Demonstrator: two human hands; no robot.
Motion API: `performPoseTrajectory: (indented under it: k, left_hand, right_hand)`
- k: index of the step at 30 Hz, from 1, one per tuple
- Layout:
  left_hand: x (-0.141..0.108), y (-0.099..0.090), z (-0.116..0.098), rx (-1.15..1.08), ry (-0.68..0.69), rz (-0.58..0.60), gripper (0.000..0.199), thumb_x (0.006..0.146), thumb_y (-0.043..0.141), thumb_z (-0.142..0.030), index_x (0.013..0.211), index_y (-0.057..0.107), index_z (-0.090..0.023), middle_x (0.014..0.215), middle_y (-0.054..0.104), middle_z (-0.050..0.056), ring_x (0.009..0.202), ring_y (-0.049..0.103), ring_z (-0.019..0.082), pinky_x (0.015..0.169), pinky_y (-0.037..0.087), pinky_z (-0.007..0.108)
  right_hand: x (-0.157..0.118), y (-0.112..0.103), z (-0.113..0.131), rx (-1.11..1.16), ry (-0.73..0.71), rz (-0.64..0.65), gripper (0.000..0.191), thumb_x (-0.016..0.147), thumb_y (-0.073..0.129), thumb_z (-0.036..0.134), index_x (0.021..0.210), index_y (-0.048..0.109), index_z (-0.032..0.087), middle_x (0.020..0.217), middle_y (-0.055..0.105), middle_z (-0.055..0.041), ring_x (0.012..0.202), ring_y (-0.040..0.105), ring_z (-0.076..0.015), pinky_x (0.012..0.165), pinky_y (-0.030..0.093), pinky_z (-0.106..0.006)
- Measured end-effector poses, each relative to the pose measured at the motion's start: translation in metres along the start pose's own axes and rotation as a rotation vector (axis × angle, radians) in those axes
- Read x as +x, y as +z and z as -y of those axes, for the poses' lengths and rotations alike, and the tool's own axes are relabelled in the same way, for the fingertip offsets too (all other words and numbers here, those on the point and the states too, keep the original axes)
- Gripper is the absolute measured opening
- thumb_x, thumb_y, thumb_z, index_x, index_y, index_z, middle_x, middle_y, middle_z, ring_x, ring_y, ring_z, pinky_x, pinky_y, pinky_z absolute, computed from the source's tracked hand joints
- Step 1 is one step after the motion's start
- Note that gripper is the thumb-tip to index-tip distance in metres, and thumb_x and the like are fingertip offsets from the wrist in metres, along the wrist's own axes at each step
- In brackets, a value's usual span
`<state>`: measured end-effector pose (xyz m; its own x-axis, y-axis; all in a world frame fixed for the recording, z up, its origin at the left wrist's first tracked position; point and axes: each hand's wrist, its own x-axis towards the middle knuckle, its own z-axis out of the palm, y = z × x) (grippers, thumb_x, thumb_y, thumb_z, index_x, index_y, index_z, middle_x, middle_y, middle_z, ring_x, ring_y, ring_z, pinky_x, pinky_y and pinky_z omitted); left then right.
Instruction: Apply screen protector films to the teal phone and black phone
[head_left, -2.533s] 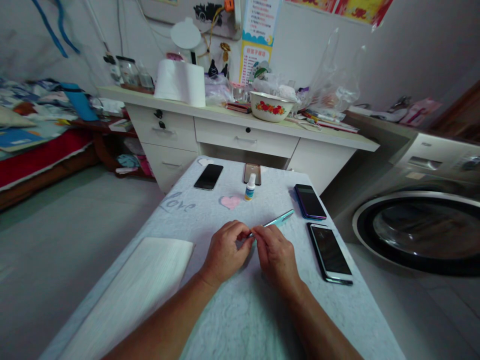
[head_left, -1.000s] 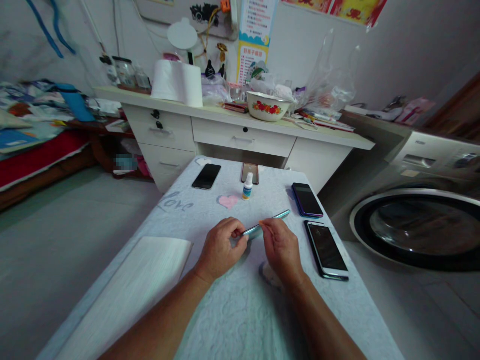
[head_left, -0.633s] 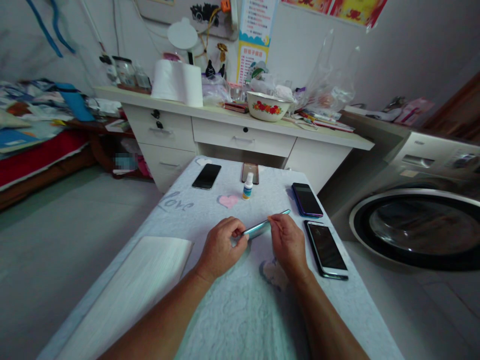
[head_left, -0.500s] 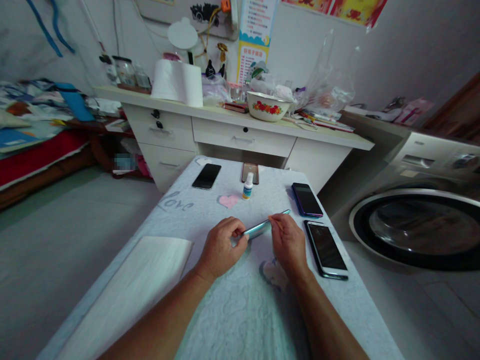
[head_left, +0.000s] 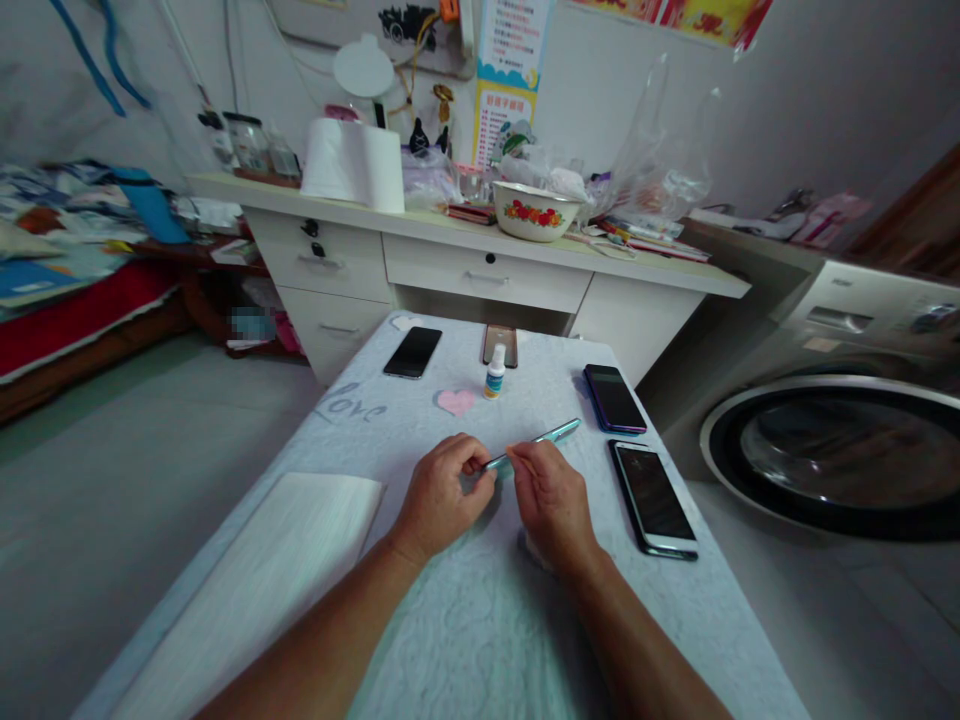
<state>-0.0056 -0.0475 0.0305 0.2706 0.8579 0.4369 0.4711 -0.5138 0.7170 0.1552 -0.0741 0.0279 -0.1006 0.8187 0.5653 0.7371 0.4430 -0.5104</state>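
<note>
My left hand (head_left: 446, 494) pinches the near left end of a thin teal phone (head_left: 556, 432), seen almost edge-on and tilted above the table. Closed, with fingers pressed together, my right hand (head_left: 551, 498) touches the phone's upper edge near its middle; whatever may be between those fingertips is hidden. Just beyond the phone stands a small white spray bottle (head_left: 494, 374) with a blue and yellow label. To the right of my right hand lie a white-framed phone (head_left: 654, 497) and a dark phone (head_left: 615, 399), each on top of something dark or blue.
A cloth-covered table (head_left: 420, 650) carries all this. Farther back are a black phone (head_left: 413, 353) and a brown phone case (head_left: 511, 340). A pale flat board or book (head_left: 255, 590) lies at left. Beyond stand a white desk (head_left: 480, 268) and a washing machine (head_left: 832, 420).
My right hand has slid left along the phone's edge, closer to my left hand, uncovering the phone's far right part. The left hand and the phone have hardly moved.
</note>
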Motion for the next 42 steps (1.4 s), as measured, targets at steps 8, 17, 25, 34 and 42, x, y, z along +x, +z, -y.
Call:
performPoseTrajectory:
  k: [8,17,25,34,42]
  left_hand:
    - [0.0,0.002,0.004,-0.012,-0.004,0.002,0.009,0.074,0.057,-0.011,0.073,0.053,-0.019,0.071,0.054,-0.002,0.07,0.053,0.013,0.067,0.042,0.025]
    - [0.0,0.0,0.002,-0.01,0.002,-0.001,0.011,0.075,0.058,-0.013,0.07,0.051,-0.019,0.069,0.053,-0.002,0.07,0.053,0.013,0.066,0.04,0.025]
    - [0.0,0.0,0.002,-0.01,0.0,0.01,0.01,0.076,0.057,-0.014,0.07,0.051,-0.019,0.07,0.054,-0.002,0.071,0.054,0.014,0.067,0.041,0.025]
    - [0.001,-0.001,0.001,-0.011,0.008,0.009,0.009,0.076,0.057,-0.015,0.07,0.052,-0.019,0.069,0.054,-0.001,0.07,0.053,0.014,0.067,0.041,0.026]
    - [0.001,-0.002,-0.001,0.0,0.014,0.009,0.009,0.075,0.056,-0.014,0.068,0.052,-0.019,0.068,0.054,-0.001,0.07,0.054,0.014,0.065,0.042,0.026]
  right_hand:
    - [-0.002,0.003,0.006,-0.017,-0.061,0.068,0.018,0.092,0.046,0.015,0.103,0.06,0.019,0.086,0.062,-0.004,0.08,0.061,-0.0155,0.071,0.046,-0.024]
    - [0.0,-0.001,-0.002,-0.005,-0.031,0.022,0.016,0.093,0.046,0.016,0.101,0.059,0.02,0.087,0.062,-0.0035,0.082,0.06,-0.0155,0.074,0.046,-0.025]
    - [0.003,-0.004,-0.005,-0.008,0.013,-0.034,0.013,0.094,0.047,0.02,0.096,0.059,0.02,0.084,0.062,-0.0033,0.078,0.06,-0.0154,0.072,0.045,-0.026]
    - [0.003,-0.004,-0.008,0.0,0.049,-0.059,0.013,0.094,0.047,0.021,0.094,0.059,0.019,0.083,0.062,-0.0029,0.078,0.06,-0.0155,0.073,0.045,-0.026]
    - [0.004,-0.004,-0.009,0.012,0.063,-0.06,0.014,0.095,0.046,0.022,0.095,0.06,0.02,0.083,0.062,-0.0034,0.079,0.061,-0.0161,0.073,0.046,-0.027]
